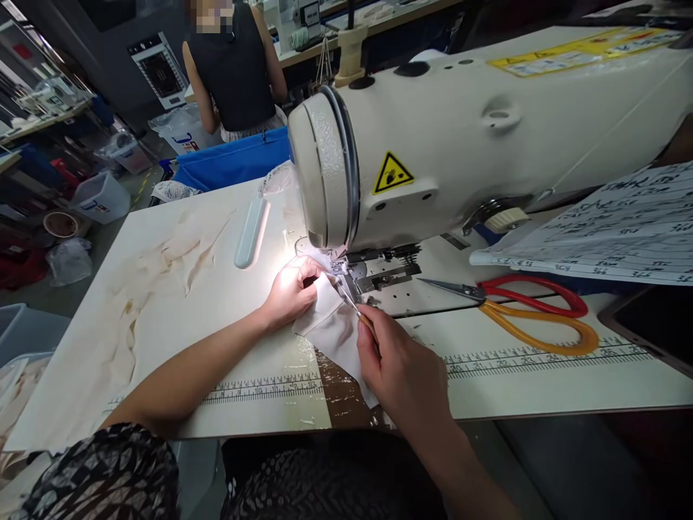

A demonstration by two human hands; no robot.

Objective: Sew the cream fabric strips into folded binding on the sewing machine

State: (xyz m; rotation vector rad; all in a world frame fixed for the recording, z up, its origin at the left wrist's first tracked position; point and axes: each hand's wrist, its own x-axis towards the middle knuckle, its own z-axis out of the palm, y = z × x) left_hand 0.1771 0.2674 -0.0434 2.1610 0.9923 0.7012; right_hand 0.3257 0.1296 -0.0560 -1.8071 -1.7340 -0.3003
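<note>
Close to the needle area of a white sewing machine (422, 152), my left hand (292, 292) pinches the upper edge of a pale piece of fabric (330, 325). My right hand (401, 361) is closed around a slim metal tool with an orange-brown handle (368, 322). The tool's shaft points up and left to the fabric's edge beside the presser foot (340, 266); its exact tip is too small to make out. Part of the fabric hangs toward the table's front edge, under my right hand.
Scissors with red and orange handles (533, 312) lie to the right, near a dark phone-like device (650, 325) and written paper sheets (595, 231). A pale blue-handled tool (252, 232) and thin fabric pieces (173, 253) lie left. Beyond the table stands a person (238, 79).
</note>
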